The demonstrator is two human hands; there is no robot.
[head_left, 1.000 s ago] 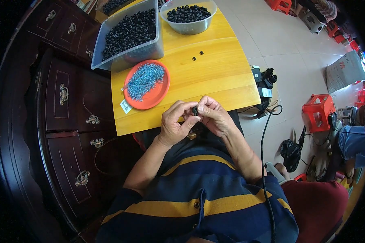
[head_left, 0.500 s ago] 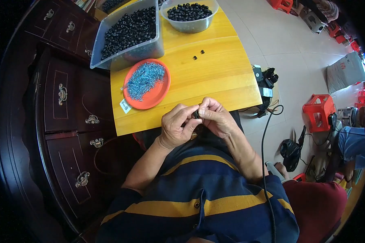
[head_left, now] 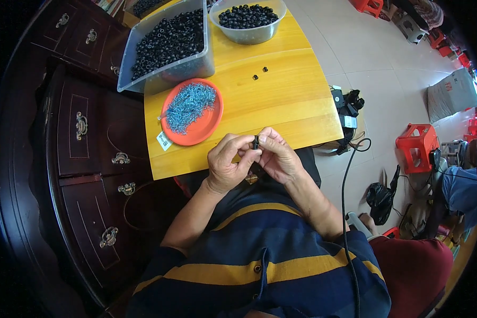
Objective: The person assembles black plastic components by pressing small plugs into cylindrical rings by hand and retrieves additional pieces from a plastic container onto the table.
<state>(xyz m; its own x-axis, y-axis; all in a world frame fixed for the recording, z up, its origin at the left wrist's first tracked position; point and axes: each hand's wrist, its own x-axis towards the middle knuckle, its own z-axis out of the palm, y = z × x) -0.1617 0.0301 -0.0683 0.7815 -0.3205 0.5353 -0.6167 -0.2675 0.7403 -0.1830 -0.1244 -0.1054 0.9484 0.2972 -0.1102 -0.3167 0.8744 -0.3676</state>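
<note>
At the near edge of the table, my left hand (head_left: 227,165) and my right hand (head_left: 280,157) meet fingertip to fingertip. Between them they pinch a small black plastic part (head_left: 256,142), upright and partly covered by the fingers. Beyond my left hand is an orange-red plate (head_left: 211,123) bearing a heap of tiny clear-blue pieces (head_left: 190,106). Two loose black pieces, one nearer (head_left: 255,77) and one farther (head_left: 265,69), lie on the yellow wooden table (head_left: 286,106).
A large clear bin (head_left: 167,79) full of black ring-like parts stands at the far left of the table. Beside it is a round clear tub (head_left: 249,36) of similar parts. Dark wooden drawers (head_left: 85,159) flank my left. A black cable (head_left: 345,196) hangs at my right, near a red stool (head_left: 416,147).
Both hands have shifted slightly up, and the black part between my fingertips has turned more upright and shows more. The plate and loose pieces have not moved on the table.
</note>
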